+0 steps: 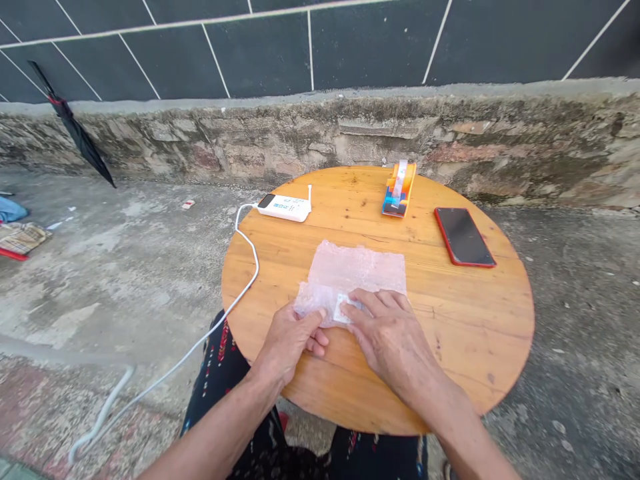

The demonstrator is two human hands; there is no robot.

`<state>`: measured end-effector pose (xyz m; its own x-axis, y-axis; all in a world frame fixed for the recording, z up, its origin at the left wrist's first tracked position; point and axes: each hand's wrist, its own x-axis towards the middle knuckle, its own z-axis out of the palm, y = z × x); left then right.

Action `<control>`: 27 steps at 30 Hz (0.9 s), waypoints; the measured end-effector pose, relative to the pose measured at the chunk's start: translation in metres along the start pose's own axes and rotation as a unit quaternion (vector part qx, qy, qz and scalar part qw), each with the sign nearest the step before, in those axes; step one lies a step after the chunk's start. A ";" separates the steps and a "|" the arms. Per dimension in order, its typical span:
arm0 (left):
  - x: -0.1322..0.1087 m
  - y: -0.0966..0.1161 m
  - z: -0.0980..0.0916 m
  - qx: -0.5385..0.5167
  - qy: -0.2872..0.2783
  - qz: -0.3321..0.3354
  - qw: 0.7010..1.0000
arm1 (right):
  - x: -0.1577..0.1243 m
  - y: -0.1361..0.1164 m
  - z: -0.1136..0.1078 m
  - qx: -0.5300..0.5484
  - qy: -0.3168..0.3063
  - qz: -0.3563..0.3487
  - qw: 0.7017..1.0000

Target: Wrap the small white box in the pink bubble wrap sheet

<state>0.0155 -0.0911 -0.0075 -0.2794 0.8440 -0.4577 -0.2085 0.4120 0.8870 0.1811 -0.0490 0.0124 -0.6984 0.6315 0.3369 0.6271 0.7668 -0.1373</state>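
Note:
A pinkish, see-through sheet of bubble wrap [357, 267] lies on the round wooden table [465, 333] in front of me. On its near edge rests a small white square item [342, 309], whose kind I cannot make out. My left hand [293, 337] pinches the near left corner of the wrap between thumb and fingers. From the right, my right hand [385, 327] presses its fingertips on the white item and the wrap beside it; its palm side is hidden.
At the table's back left is a white device [285, 207] with a short antenna and a white cable [253, 257] running to the ground. An orange and blue tape dispenser [399, 189] stands at the back. A red-edged phone [465, 237] lies right. A black umbrella [80, 133] leans by the wall.

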 end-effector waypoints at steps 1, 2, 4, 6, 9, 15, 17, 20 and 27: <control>0.001 0.000 0.000 -0.001 0.000 0.001 1.000 | 0.000 0.000 0.000 -0.001 -0.001 0.000 1.000; 0.002 0.000 0.000 0.002 -0.002 0.001 1.000 | 0.000 0.000 0.000 -0.002 -0.001 0.001 1.000; 0.005 0.001 -0.001 0.014 -0.009 0.002 1.000 | 0.000 0.000 0.000 -0.004 -0.002 0.001 1.000; 0.010 0.001 -0.002 0.027 -0.013 0.001 1.000 | 0.000 0.001 0.000 -0.006 -0.002 -0.001 1.000; 0.016 0.003 -0.006 0.035 -0.003 0.003 0.999 | 0.001 0.001 0.001 -0.004 -0.002 -0.002 1.000; 0.010 0.000 -0.015 0.030 0.002 0.041 0.999 | 0.000 0.001 0.001 -0.003 -0.006 -0.002 1.000; 0.004 -0.004 -0.018 0.023 0.002 0.054 0.998 | 0.000 0.001 0.001 -0.001 -0.004 -0.004 1.000; -0.002 -0.007 -0.024 0.033 0.013 0.121 0.992 | 0.000 0.001 0.001 -0.005 0.002 -0.008 1.000; -0.009 0.012 -0.037 0.146 -0.057 0.148 0.976 | 0.001 0.001 0.003 -0.005 0.010 -0.008 1.000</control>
<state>-0.0190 -0.1064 0.0047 -0.1769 0.9670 -0.1835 0.1469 0.2103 0.9665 0.1803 -0.0472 0.0102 -0.7022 0.6161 0.3568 0.6185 0.7761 -0.1229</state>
